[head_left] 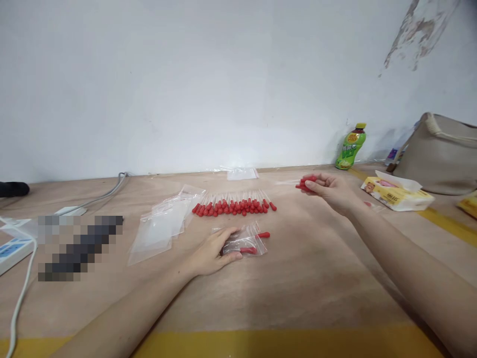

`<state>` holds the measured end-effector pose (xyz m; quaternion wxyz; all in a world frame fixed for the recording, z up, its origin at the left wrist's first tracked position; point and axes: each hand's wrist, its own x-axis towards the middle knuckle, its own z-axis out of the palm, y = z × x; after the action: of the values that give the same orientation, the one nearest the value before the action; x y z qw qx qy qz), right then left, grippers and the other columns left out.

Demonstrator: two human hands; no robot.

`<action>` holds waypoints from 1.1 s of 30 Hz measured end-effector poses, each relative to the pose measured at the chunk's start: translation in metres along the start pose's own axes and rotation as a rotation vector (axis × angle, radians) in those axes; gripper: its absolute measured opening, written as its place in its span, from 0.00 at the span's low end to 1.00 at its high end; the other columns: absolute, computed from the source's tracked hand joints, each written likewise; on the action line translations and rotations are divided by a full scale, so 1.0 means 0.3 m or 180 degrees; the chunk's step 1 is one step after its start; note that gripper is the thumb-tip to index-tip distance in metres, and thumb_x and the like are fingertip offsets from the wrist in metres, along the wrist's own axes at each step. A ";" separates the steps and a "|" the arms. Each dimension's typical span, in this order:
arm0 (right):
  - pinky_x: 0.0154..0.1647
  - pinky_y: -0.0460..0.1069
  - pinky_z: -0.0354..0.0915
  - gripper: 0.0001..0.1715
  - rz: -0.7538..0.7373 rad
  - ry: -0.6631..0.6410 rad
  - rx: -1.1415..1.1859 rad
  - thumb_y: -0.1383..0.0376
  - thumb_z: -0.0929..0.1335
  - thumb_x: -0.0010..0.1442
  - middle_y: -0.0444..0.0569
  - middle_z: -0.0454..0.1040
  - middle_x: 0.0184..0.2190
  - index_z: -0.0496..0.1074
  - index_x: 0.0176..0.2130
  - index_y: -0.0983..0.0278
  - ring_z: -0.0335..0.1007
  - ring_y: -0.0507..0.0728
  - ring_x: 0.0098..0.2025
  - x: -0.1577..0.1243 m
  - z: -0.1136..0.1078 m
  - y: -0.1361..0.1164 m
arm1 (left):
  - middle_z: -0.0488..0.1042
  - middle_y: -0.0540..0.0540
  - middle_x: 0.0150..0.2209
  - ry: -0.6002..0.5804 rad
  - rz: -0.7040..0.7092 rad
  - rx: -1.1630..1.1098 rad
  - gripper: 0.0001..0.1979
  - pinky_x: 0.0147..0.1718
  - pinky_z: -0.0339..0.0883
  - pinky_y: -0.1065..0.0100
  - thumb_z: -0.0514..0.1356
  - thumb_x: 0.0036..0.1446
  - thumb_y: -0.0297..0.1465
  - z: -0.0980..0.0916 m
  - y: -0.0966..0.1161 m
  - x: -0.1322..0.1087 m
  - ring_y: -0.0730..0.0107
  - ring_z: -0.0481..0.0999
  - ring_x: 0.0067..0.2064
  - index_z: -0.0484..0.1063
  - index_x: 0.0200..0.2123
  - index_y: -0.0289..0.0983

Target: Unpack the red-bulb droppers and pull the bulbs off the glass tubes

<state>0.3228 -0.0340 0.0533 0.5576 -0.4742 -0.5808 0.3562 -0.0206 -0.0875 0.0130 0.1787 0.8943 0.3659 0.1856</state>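
Left hand (214, 251) half curled, thumb and fingers holding clear bag (238, 242) on counter (316, 293), two red-bulb droppers (248, 250) at its right end, right hand (321, 186) pinched closed on dropper bunch (307, 184), dropper row (234, 207) beyond bag, flat bags (154, 231) left of row

Left forearm (149, 303) slanting in low, and here's the left hand (208, 253), resting just nearside of the stick row (233, 206), thumb and fingers curved apart! Well to the row's right, the right forearm (402, 268) stretches forward, right hand (330, 189) pointing back rowward, thumb and fingers pinched together.
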 end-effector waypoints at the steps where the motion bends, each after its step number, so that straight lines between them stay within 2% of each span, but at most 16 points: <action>1: 0.39 0.50 0.69 0.16 -0.0347 0.0257 -0.0258 0.58 0.69 0.50 0.50 0.75 0.34 0.68 0.38 0.64 0.72 0.54 0.37 0.012 0.004 0.012 | 0.63 0.42 0.55 -0.0009 0.0009 -0.0013 0.27 0.50 0.60 0.58 0.54 0.55 0.44 0.001 0.000 0.001 0.59 0.64 0.53 0.54 0.56 0.40; 3: 0.40 0.52 0.68 0.15 -0.0983 0.0546 -0.0993 0.60 0.66 0.53 0.51 0.75 0.36 0.68 0.41 0.64 0.72 0.56 0.38 0.031 0.036 0.040 | 0.63 0.42 0.55 -0.0015 0.0020 -0.0037 0.27 0.50 0.60 0.58 0.54 0.55 0.44 0.001 0.000 0.002 0.59 0.64 0.53 0.54 0.56 0.41; 6: 0.42 0.53 0.66 0.14 -0.1595 0.0322 -0.2309 0.64 0.62 0.58 0.53 0.74 0.39 0.67 0.45 0.64 0.70 0.58 0.41 0.047 0.117 0.076 | 0.63 0.43 0.55 -0.0011 0.0022 -0.0044 0.27 0.49 0.60 0.58 0.54 0.55 0.43 -0.001 0.002 0.001 0.58 0.64 0.53 0.54 0.56 0.41; 9: 0.42 0.52 0.63 0.16 -0.1769 -0.0085 -0.3353 0.69 0.57 0.61 0.56 0.72 0.42 0.66 0.47 0.65 0.68 0.59 0.43 0.052 0.202 0.096 | 0.63 0.43 0.54 -0.0030 0.0019 -0.0019 0.27 0.50 0.60 0.57 0.54 0.55 0.43 -0.004 0.004 -0.001 0.58 0.64 0.53 0.54 0.56 0.40; 11: 0.42 0.51 0.61 0.17 -0.1803 -0.0303 -0.3634 0.71 0.57 0.60 0.57 0.72 0.42 0.66 0.47 0.66 0.67 0.59 0.43 0.049 0.249 0.106 | 0.63 0.43 0.54 -0.0024 0.0050 -0.0020 0.27 0.50 0.60 0.57 0.54 0.55 0.43 -0.004 0.005 -0.001 0.59 0.64 0.53 0.53 0.56 0.40; 16: 0.43 0.50 0.57 0.18 -0.1937 -0.0759 -0.3801 0.70 0.59 0.60 0.55 0.72 0.43 0.65 0.50 0.66 0.66 0.58 0.42 0.026 0.302 0.123 | 0.63 0.43 0.54 -0.0026 0.0052 -0.0013 0.27 0.51 0.59 0.58 0.54 0.55 0.43 -0.002 0.003 -0.001 0.60 0.64 0.53 0.53 0.56 0.40; 21: 0.43 0.53 0.55 0.20 -0.1962 -0.1044 -0.3887 0.60 0.56 0.64 0.53 0.71 0.45 0.65 0.51 0.62 0.64 0.59 0.44 0.000 0.286 0.130 | 0.62 0.43 0.54 -0.0056 0.0035 -0.0019 0.27 0.51 0.59 0.59 0.54 0.56 0.43 0.001 0.001 -0.002 0.60 0.63 0.53 0.53 0.56 0.41; 25: 0.47 0.53 0.57 0.21 -0.1843 -0.1168 -0.3397 0.58 0.56 0.63 0.52 0.70 0.46 0.66 0.50 0.63 0.62 0.59 0.47 -0.009 0.260 0.138 | 0.62 0.43 0.55 -0.0068 0.0022 -0.0004 0.27 0.51 0.59 0.58 0.53 0.56 0.43 0.003 -0.003 -0.004 0.60 0.63 0.53 0.53 0.56 0.41; 29: 0.47 0.53 0.60 0.24 -0.1641 -0.0859 -0.2660 0.58 0.60 0.60 0.56 0.68 0.47 0.61 0.53 0.67 0.64 0.58 0.47 -0.016 0.232 0.134 | 0.62 0.43 0.54 -0.0053 0.0031 -0.0009 0.27 0.51 0.59 0.57 0.54 0.56 0.43 0.000 -0.002 -0.004 0.59 0.63 0.53 0.53 0.56 0.41; 33: 0.39 0.51 0.64 0.19 -0.1522 -0.0262 -0.1952 0.57 0.61 0.58 0.53 0.70 0.40 0.66 0.46 0.65 0.67 0.56 0.39 -0.058 0.216 0.125 | 0.63 0.43 0.54 -0.0052 0.0033 0.0008 0.27 0.50 0.59 0.58 0.54 0.56 0.43 -0.003 0.002 -0.003 0.59 0.64 0.53 0.53 0.56 0.41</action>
<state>0.2634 -0.0320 0.0045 0.4335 -0.4554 -0.7763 0.0449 -0.0214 -0.0885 0.0139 0.1796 0.8979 0.3600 0.1788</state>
